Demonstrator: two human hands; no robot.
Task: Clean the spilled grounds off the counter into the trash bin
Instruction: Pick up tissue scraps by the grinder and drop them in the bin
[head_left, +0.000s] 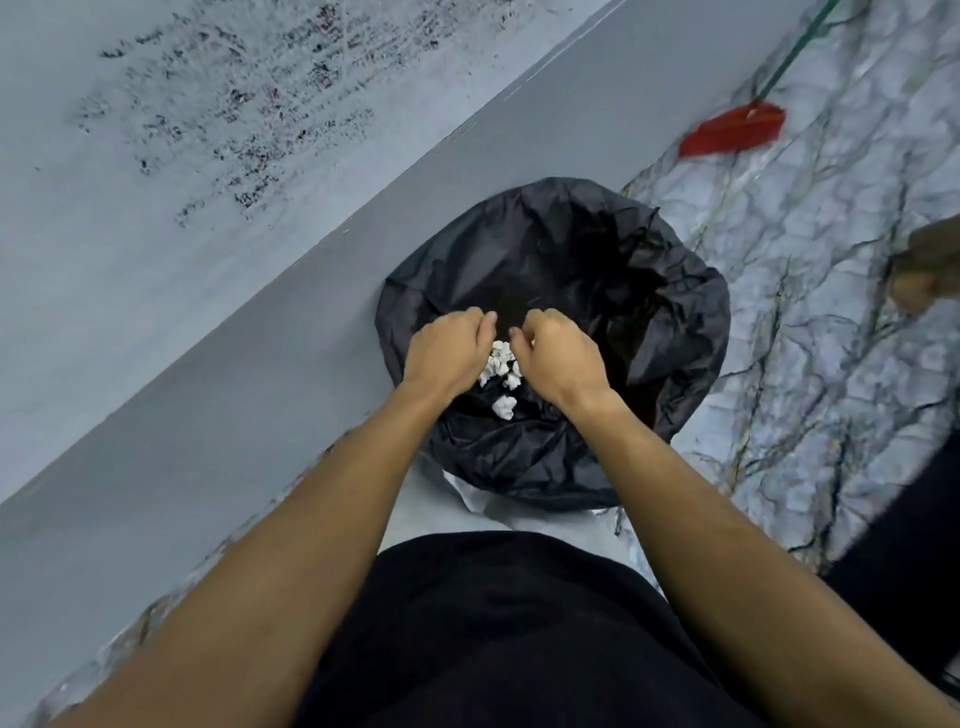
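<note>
- The trash bin (553, 343), round and lined with a crumpled black bag (670, 332), is seen on the floor just beside the vertical grey face of the counter (249, 332); its left rim touches or nearly touches that face (contact cannot be confirmed).
- Open floor is seen to the right of the bin and beyond it; the near side is taken up by the person's dark-clothed body (498, 623).
- Both hands are held over the bin mouth, close together with a narrow gap between them.
- The left hand (447, 348) is seen with fingers curled downward and thumb drawn in; what it pinches, if anything, cannot be told.
- The right hand (558, 353) is likewise curled, fingertips toward the left hand; its contents are hidden.
- White crumpled scraps (501, 364) (paper or tissue, not resolved) are seen between and below the hands, with one piece (504, 408) lower, against the liner.
- Spilled grounds (249, 104) are seen as dark smeared specks across the pale countertop at upper left, well apart from the bin.
- The floor (810, 332) is pale with dark marble-like veining.
- A red broom head (735, 130) on a green handle (795, 52) rests on the floor beyond the bin.
- At the right edge, another person's hand (924, 270) is partly seen, blurred.
</note>
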